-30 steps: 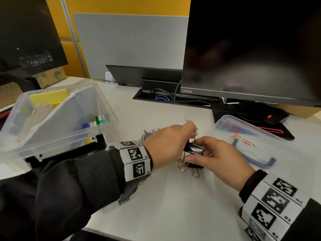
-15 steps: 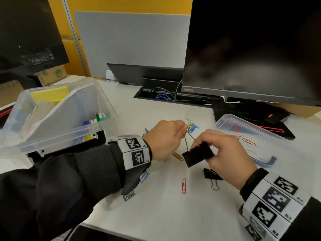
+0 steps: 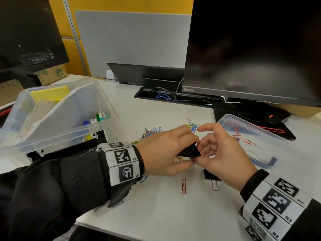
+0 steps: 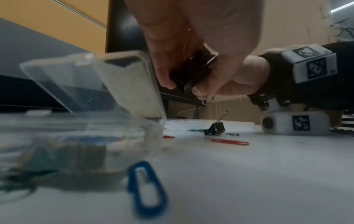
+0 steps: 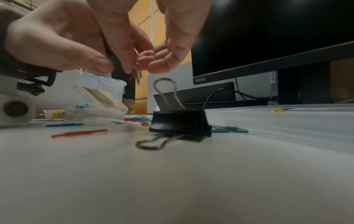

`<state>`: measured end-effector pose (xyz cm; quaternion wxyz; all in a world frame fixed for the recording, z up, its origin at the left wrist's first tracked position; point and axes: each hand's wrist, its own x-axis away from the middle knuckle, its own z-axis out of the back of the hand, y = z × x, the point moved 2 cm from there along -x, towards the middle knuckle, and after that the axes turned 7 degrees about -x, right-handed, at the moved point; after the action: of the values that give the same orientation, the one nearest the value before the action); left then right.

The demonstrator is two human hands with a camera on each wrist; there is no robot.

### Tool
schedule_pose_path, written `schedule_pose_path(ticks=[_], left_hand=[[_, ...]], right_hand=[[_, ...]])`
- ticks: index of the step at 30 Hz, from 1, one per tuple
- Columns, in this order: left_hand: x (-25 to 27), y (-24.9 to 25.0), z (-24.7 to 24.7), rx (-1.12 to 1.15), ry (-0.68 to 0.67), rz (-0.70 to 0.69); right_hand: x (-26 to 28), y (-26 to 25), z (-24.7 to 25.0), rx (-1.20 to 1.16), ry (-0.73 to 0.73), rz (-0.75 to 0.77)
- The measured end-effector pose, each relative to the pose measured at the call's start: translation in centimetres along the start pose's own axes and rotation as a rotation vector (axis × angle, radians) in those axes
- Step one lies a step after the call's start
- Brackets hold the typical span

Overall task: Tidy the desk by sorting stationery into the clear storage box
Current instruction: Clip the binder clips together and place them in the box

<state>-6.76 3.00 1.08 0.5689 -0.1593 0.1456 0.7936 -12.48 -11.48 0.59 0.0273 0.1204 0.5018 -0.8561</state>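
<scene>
Meanwhile both hands, left hand (image 3: 166,150) and right hand (image 3: 224,153), are pinching one black binder clip (image 3: 189,151) right of the clear storage box (image 3: 57,136), fingers curled; pens are sitting inside, paper clips (image 3: 152,132) and another clip (image 5: 180,124) are waiting on the worktop (image 3: 165,211).

Reads "ThinkVision" on the bezel of the big monitor (image 3: 250,49), lower left corner. Tags L4 and L5 on the left wristband (image 3: 121,160), R2 and R3 on the right wristband (image 3: 271,211).

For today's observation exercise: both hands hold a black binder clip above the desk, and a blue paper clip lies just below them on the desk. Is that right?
One detail is wrong: the head view shows the paper clip below the hands is red, not blue. Both the left hand and right hand do hold the black binder clip.
</scene>
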Motion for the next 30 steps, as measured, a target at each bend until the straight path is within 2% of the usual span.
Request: schedule_pose_path(ticks=[3, 8, 14, 21, 26, 30], left_hand=[[-0.1, -0.3, -0.2, -0.002, 0.043, -0.001], [0.1, 0.1, -0.4, 0.023, 0.025, -0.001], [-0.1, 0.0, -0.2, 0.092, 0.059, 0.087], [-0.2, -0.1, -0.1, 0.065, 0.176, 0.073], [-0.3, 0.1, -0.5, 0.001, 0.117, 0.035], [-0.4, -0.4, -0.4, -0.045, 0.067, 0.154]], right_hand=[[-0.1, -0.2, 0.2, 0.004, 0.013, 0.026], [0.0, 0.0, 0.0, 0.178, -0.039, 0.127], [0.0, 0.1, 0.2, 0.242, 0.019, 0.159], [0.0, 0.3, 0.3, 0.234, 0.028, 0.028], [0.1, 0.1, 0.3, 0.397, -0.021, 0.005], [1.0, 0.3, 0.7, 0.611, -0.176, -0.173]])
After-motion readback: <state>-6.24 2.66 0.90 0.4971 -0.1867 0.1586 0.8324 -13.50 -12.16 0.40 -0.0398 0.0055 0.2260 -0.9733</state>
